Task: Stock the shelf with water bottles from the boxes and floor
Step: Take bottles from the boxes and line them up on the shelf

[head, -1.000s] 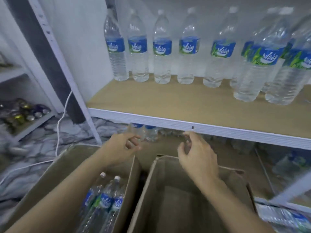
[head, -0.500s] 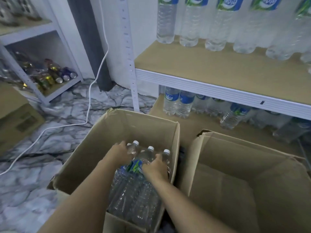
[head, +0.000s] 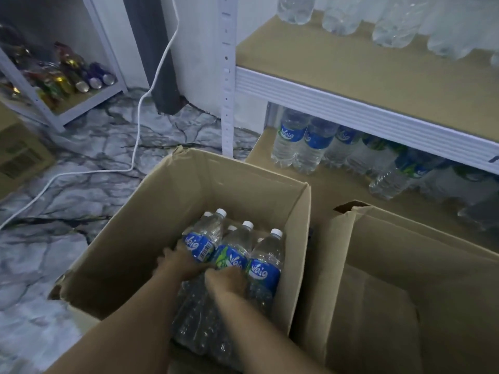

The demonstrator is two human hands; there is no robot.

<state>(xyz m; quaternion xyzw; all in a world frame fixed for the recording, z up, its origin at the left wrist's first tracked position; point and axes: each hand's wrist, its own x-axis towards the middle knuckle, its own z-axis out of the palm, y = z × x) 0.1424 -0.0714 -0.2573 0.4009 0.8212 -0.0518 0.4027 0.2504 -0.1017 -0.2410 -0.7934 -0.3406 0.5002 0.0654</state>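
Marble-patterned floor (head: 67,211) crossed by a white cable (head: 137,125) carries, below the part-stocked shelf (head: 351,71), an empty box (head: 405,265) and beside it a cardboard box (head: 189,184) of Vaig water bottles (head: 266,268), in which the left hand (head: 175,263) grips the leftmost bottle (head: 201,238) and the right hand (head: 226,279) curls round the middle bottle (head: 233,255).

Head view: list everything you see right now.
left box: one, brown cardboard, centre.
boxed bottles: at least five, clear with blue labels, white caps, in left box.
right box: one, brown cardboard, beside left box.
upper shelf: one, tan board, top right.
shelf bottles: several, clear, on upper shelf.
lower bottles: several, clear, blue labels, under upper shelf.
cable: one, white, across floor.
cans: several, mixed colours, left rack.
hands: two; left hand grips a boxed bottle, right hand on them, grip unclear.
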